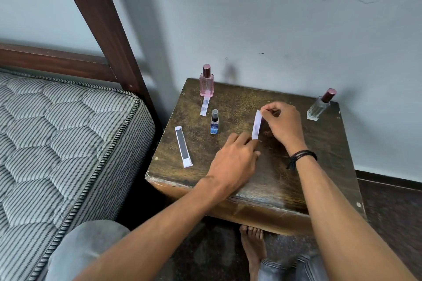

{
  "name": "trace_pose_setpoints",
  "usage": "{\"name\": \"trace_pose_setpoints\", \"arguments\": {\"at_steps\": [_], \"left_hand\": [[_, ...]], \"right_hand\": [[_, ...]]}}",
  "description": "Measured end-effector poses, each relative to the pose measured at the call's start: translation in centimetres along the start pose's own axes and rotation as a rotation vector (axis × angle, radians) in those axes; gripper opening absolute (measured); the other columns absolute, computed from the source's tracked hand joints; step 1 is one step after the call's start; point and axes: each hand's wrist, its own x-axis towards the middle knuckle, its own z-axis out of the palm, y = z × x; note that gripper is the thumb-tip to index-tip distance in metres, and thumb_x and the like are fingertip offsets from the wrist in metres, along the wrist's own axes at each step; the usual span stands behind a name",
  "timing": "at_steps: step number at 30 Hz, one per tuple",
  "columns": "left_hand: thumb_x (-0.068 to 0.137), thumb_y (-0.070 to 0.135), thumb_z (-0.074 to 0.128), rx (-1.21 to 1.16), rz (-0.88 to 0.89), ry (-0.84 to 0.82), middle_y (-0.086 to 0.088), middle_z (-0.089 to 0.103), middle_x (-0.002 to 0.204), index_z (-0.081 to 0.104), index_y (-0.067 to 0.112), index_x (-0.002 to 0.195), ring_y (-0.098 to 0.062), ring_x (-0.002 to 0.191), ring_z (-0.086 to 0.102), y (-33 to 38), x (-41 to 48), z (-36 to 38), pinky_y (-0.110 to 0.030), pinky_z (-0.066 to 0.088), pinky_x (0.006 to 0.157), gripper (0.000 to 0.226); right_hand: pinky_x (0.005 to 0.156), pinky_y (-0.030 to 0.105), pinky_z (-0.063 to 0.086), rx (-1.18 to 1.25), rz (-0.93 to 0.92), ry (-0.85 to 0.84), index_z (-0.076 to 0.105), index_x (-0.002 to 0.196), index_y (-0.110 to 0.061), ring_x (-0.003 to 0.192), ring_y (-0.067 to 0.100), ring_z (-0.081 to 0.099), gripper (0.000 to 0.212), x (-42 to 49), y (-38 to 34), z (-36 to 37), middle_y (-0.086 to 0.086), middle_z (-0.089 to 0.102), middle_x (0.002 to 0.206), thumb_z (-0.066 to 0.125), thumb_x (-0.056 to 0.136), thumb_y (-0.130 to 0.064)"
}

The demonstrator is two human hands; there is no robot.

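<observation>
A white paper strip [257, 126] lies lengthwise on the dark wooden table [296, 166]. My right hand [282, 122] pinches its far end, and my left hand [235, 159] holds its near end against the tabletop. A small blue bottle [214, 122] with a dark cap stands just left of the strip. At the back left stands a pink perfume bottle [207, 82], with a short paper strip [204, 106] lying in front of it. A longer strip with a dark centre [183, 146] lies near the table's left edge. A clear perfume bottle [320, 105] stands at the back right.
A striped mattress [57, 139] on a dark wooden bed frame [98, 23] sits close to the table's left side. A pale wall [274, 18] runs behind the table. My knee [91, 248] and bare foot [252, 246] are below the table's front edge.
</observation>
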Motion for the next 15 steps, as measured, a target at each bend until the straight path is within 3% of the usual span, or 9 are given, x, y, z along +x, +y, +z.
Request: {"name": "trace_pose_setpoints", "arguments": {"at_steps": [2,6,15], "left_hand": [[0.099,0.026,0.058,0.007,0.017,-0.002,-0.007,0.059,0.124,0.064,0.006,0.122,-0.028,0.104,0.052,0.0,0.3,0.0,-0.044,0.05,0.095,0.032],[0.099,0.03,0.058,0.047,0.055,-0.045,-0.01,0.052,0.139,0.058,0.003,0.132,-0.03,0.113,0.05,0.1,0.7,0.0,-0.041,0.045,0.104,0.043],[0.099,0.056,0.045,0.188,-0.01,-0.116,0.001,0.046,0.144,0.049,0.014,0.141,-0.029,0.123,0.045,0.6,1.9,0.8,-0.049,0.044,0.095,0.059]], "right_hand": [[0.068,0.002,0.036,0.0,0.007,0.009,0.075,0.088,-0.024,0.082,0.001,0.06,0.009,0.3,0.2,-0.1,-0.011,0.069,0.089,0.069,0.092,-0.019],[0.07,0.006,0.037,-0.007,-0.009,0.009,0.076,0.091,-0.021,0.086,0.006,0.062,0.008,0.7,0.3,-0.2,-0.01,0.07,0.09,0.069,0.093,-0.02],[0.083,0.024,0.049,-0.004,-0.002,0.023,0.076,0.088,-0.021,0.088,0.009,0.065,0.009,2.5,1.4,-0.1,-0.009,0.072,0.089,0.067,0.092,-0.021]]}}
